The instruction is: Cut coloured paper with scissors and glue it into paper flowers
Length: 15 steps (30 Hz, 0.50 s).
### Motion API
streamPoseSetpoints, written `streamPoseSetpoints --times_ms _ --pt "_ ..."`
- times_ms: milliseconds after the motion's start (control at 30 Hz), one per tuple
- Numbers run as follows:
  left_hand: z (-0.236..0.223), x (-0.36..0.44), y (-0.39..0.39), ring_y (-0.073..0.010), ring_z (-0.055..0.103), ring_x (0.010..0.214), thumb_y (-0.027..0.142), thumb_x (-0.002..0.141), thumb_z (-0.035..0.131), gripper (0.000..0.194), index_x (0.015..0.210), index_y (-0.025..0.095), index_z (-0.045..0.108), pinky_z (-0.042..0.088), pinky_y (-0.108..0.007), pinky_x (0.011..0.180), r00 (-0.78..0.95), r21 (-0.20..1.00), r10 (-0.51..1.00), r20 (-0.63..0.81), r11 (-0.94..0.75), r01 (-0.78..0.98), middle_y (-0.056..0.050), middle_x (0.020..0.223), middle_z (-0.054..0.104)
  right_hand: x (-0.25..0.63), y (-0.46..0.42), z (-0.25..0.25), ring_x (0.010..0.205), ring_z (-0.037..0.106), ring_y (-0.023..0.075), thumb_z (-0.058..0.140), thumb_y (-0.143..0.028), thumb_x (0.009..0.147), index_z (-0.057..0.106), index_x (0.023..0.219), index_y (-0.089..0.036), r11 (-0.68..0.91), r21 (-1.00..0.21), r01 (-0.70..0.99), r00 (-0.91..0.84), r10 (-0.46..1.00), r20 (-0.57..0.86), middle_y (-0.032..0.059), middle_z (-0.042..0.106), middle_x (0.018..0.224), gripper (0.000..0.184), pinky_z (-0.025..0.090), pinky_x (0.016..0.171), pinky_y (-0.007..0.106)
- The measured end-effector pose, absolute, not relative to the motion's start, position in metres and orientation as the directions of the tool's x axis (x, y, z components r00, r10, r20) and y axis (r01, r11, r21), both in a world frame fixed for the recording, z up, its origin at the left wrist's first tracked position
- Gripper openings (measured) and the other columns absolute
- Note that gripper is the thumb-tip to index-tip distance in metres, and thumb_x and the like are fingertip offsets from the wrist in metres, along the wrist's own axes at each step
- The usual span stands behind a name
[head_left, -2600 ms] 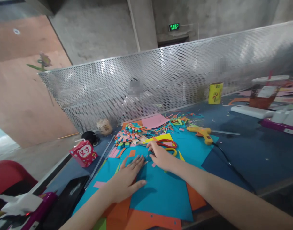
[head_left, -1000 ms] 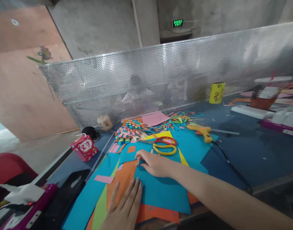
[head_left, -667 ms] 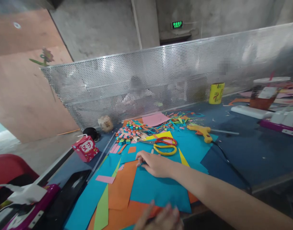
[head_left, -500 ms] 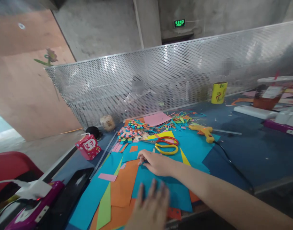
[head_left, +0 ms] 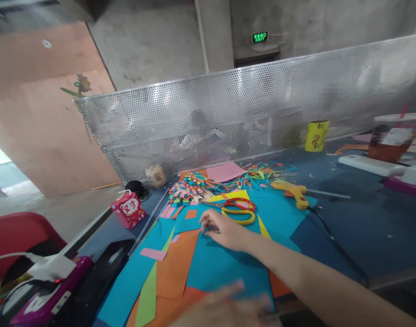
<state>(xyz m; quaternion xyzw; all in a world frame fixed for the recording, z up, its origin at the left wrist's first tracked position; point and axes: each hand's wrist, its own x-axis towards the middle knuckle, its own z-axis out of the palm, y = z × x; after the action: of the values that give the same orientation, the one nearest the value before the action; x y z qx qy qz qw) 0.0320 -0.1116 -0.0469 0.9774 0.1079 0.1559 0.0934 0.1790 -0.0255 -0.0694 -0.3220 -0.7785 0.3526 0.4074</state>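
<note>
My right hand (head_left: pixel 223 230) rests on a teal paper sheet (head_left: pixel 224 268), its fingertips pinched at the sheet's far corner. My left hand (head_left: pixel 224 309) is a blur at the bottom edge, over the near edge of the teal sheet and the orange paper (head_left: pixel 175 268) beneath it; its fingers are smeared. Red-and-yellow scissors (head_left: pixel 237 209) lie just beyond my right hand. A pile of small coloured paper pieces (head_left: pixel 190 188) sits farther back.
A yellow glue gun (head_left: pixel 291 193) with a black cord lies to the right. A red drink carton (head_left: pixel 128 210) stands at the left. A perforated metal screen (head_left: pixel 245 113) closes the back. A yellow roll (head_left: pixel 315 135) and a purple device (head_left: pixel 44 295) are also there.
My left hand left the teal sheet, slid down toward the near edge and is now blurred. Orange and green paper became uncovered. My right hand stayed at the sheet's corner.
</note>
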Motion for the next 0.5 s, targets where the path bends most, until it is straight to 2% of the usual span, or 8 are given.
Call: streamPoseSetpoints --times_ms 33,67,100,167,267,367,433,500 --pt "-0.044 0.030 -0.108 -0.0177 0.056 0.101 0.033 0.080 0.046 0.030 0.108 0.030 0.056 0.043 -0.035 0.090 0.919 0.222 0.243 0.311 -0.959 0.178 -0.002 0.103 0.065 0.179 -0.024 -0.070 0.082 0.055 0.0143 0.047 -0.008 0.072 0.040 0.091 -0.021 0.525 -0.833 0.174 -0.418 0.805 0.420 0.0011 0.052 0.083 0.024 0.045 0.071 0.029" --pt "-0.041 0.029 -0.105 -0.0164 0.056 0.100 0.024 0.082 0.044 0.031 0.111 0.026 0.054 0.042 -0.033 0.090 0.883 0.261 0.324 0.340 -0.934 0.243 -0.003 0.104 0.064 0.179 -0.022 -0.071 0.080 0.054 0.0141 0.049 -0.008 0.071 0.041 0.089 -0.021 0.497 -0.858 0.130 -0.375 0.826 0.421 0.0006 0.051 0.082 0.024 0.046 0.069 0.028" --pt "-0.038 0.028 -0.101 -0.0129 0.058 0.095 0.016 0.083 0.042 0.029 0.106 0.025 0.056 0.045 -0.026 0.086 0.808 0.316 0.437 0.395 -0.890 0.327 -0.002 0.096 0.067 0.178 -0.021 -0.071 0.078 0.054 0.0137 0.051 -0.009 0.069 0.041 0.088 -0.022 0.460 -0.884 0.077 -0.336 0.847 0.412 -0.0001 0.050 0.081 0.025 0.046 0.066 0.028" --pt "-0.034 0.027 -0.093 -0.0112 0.062 0.083 0.016 0.079 0.049 0.022 0.096 0.024 0.061 0.050 -0.019 0.075 0.698 0.364 0.541 0.469 -0.839 0.405 -0.001 0.086 0.067 0.178 -0.020 -0.070 0.069 0.053 0.0119 0.054 -0.011 0.066 0.040 0.086 -0.022 0.382 -0.923 -0.040 -0.292 0.879 0.376 -0.0020 0.048 0.078 0.027 0.048 0.059 0.026" --pt "-0.031 0.026 -0.074 -0.0174 0.060 0.088 0.026 0.071 0.061 0.024 0.095 0.025 0.061 0.050 -0.028 0.077 0.564 0.306 0.637 0.526 -0.760 0.573 -0.004 0.094 0.064 0.178 -0.018 -0.068 0.061 0.053 0.0103 0.062 -0.015 0.061 0.041 0.085 -0.021 0.321 -0.938 -0.128 -0.283 0.895 0.345 -0.0041 0.050 0.072 0.032 0.047 0.053 0.024" --pt "-0.029 0.023 -0.052 -0.0226 0.056 0.097 0.026 0.069 0.061 0.028 0.098 0.023 0.059 0.046 -0.040 0.085 0.442 0.278 0.642 0.626 -0.714 0.643 -0.007 0.098 0.062 0.179 -0.017 -0.069 0.055 0.054 0.0095 0.069 -0.021 0.055 0.040 0.084 -0.022 0.262 -0.948 -0.182 -0.248 0.920 0.302 -0.0074 0.051 0.064 0.041 0.046 0.050 0.023" --pt "-0.028 0.023 -0.043 -0.0198 0.059 0.092 0.020 0.073 0.055 0.025 0.098 0.022 0.056 0.048 -0.037 0.082 0.432 0.377 0.677 0.595 -0.710 0.595 -0.005 0.095 0.064 0.180 -0.015 -0.070 0.049 0.054 0.0084 0.072 -0.024 0.053 0.039 0.084 -0.022 0.224 -0.952 -0.209 -0.224 0.937 0.270 -0.0098 0.049 0.060 0.045 0.046 0.047 0.023" --pt "-0.025 0.026 -0.040 -0.0167 0.062 0.088 0.017 0.077 0.048 0.024 0.100 0.021 0.053 0.050 -0.033 0.079 0.421 0.549 0.730 0.538 -0.682 0.483 -0.004 0.092 0.065 0.182 -0.013 -0.069 0.044 0.054 0.0081 0.072 -0.024 0.052 0.038 0.083 -0.021 0.210 -0.957 -0.201 -0.199 0.948 0.250 -0.0111 0.050 0.057 0.047 0.044 0.044 0.022"
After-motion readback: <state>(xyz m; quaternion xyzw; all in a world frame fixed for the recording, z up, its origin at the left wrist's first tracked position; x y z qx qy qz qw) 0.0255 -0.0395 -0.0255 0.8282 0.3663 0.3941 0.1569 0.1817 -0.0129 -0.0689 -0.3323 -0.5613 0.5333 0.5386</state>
